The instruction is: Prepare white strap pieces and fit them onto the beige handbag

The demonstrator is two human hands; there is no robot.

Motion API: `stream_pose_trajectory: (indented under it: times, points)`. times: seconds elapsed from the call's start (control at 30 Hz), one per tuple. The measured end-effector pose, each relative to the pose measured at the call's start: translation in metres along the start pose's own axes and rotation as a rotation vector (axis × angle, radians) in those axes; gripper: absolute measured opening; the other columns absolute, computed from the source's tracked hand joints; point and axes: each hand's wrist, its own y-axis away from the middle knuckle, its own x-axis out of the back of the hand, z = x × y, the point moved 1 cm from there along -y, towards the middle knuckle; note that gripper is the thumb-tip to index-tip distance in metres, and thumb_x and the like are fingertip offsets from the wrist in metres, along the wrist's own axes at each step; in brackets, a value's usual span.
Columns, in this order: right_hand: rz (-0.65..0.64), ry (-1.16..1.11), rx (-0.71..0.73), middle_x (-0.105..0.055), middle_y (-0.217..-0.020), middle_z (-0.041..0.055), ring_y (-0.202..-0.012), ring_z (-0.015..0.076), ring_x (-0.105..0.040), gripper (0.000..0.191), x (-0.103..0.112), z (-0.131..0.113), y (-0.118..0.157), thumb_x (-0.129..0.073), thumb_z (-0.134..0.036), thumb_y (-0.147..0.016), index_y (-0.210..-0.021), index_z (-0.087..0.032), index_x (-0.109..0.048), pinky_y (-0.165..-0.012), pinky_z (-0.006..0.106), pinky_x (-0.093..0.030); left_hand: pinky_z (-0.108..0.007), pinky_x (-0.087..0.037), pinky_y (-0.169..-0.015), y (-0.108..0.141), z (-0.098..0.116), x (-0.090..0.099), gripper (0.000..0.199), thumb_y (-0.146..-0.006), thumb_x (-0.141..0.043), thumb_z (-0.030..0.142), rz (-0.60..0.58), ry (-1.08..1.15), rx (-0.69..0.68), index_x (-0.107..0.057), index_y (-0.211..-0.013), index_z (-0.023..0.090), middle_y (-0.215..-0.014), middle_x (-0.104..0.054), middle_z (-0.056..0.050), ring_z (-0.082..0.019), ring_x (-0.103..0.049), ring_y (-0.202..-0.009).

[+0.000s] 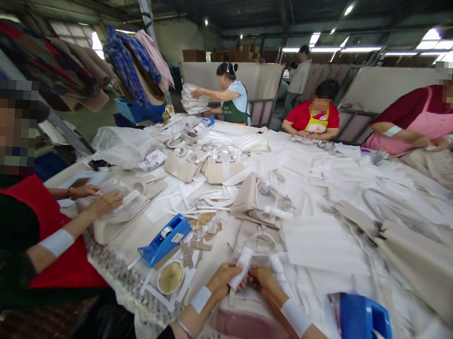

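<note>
My left hand [223, 278] is closed on a white wrapped strip [242, 266], which looks like a bag strap covered in white sheet and stands up at a tilt. Just to its right, my right hand [261, 277] has its fingers pinched together near the base of the strip; what lies between them is hidden. Beneath both hands lies a beige handbag [251, 322] with a pinkish lower front, close to the table's front edge. A second white wrapped strap [279, 271] runs beside my right hand. Beyond my hands rests another beige bag [250, 199] with wrapped fittings.
Blue tape dispensers stand left [165, 240] and right [366, 326] of my hands. A tub [170, 277] sits among paper strips. White sheets [324, 242] and several bags cover the table [202, 250]. A co-worker's hands [107, 200] work at left; several people are across the table.
</note>
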Motion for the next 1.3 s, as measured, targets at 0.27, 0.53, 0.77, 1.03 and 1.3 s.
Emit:
stream_pose_trajectory:
  times: [0.27, 0.53, 0.77, 1.03, 1.3]
  points:
    - [0.114, -0.02, 0.086, -0.05, -0.043, -0.0053, -0.041, 0.0133, -0.046, 0.026, 0.007, 0.001, 0.006, -0.06, -0.032, -0.054, -0.063, -0.024, -0.037, -0.041, 0.024, -0.032, -0.024, -0.04, -0.04, 0.004, 0.002, -0.004, 0.054, -0.06, -0.079, 0.051, -0.015, -0.052, -0.055, -0.057, -0.088, 0.01, -0.066, -0.066, -0.006, -0.015, -0.058, -0.044]
    - [-0.051, 0.404, 0.535, -0.065, -0.079, 0.0038, -0.074, 0.021, -0.063, 0.014, 0.034, -0.01, 0.037, -0.047, -0.021, -0.081, -0.086, -0.021, -0.06, -0.071, 0.034, -0.048, -0.024, -0.039, -0.039, 0.0, 0.0, -0.004, 0.048, -0.059, -0.077, 0.054, -0.009, -0.101, -0.048, -0.06, -0.072, 0.011, -0.052, -0.061, -0.005, -0.015, -0.055, -0.04]
    - [-0.136, 0.92, 0.867, -0.06, -0.085, 0.0083, -0.086, 0.0243, -0.05, 0.021, 0.028, -0.054, 0.024, -0.051, -0.017, -0.086, -0.07, -0.02, -0.064, -0.079, 0.038, -0.036, -0.026, -0.04, -0.041, 0.007, 0.005, -0.012, 0.044, -0.065, -0.072, 0.053, -0.017, -0.167, -0.084, -0.065, -0.069, 0.009, -0.058, -0.064, -0.009, -0.016, -0.056, -0.043]
    - [-0.434, 1.033, 0.813, -0.058, -0.081, 0.0029, -0.083, 0.0191, -0.051, 0.018, 0.016, -0.074, 0.002, -0.05, -0.001, -0.069, -0.069, -0.019, -0.054, -0.078, 0.031, -0.036, -0.027, -0.037, -0.039, 0.009, 0.003, -0.025, 0.026, -0.068, -0.069, 0.041, 0.079, -0.208, -0.141, -0.062, -0.073, 0.017, -0.059, -0.062, -0.006, -0.017, -0.055, -0.04]
    - [-0.388, 0.984, 0.591, -0.049, -0.067, -0.0053, -0.062, 0.0121, -0.044, 0.029, 0.012, -0.074, -0.018, -0.056, -0.002, -0.052, -0.07, -0.02, -0.043, -0.057, 0.024, -0.028, -0.026, -0.034, -0.041, 0.018, 0.006, -0.025, 0.028, -0.072, -0.062, 0.036, -0.004, -0.214, -0.173, -0.065, -0.09, 0.014, -0.072, -0.065, -0.008, -0.016, -0.057, -0.043]
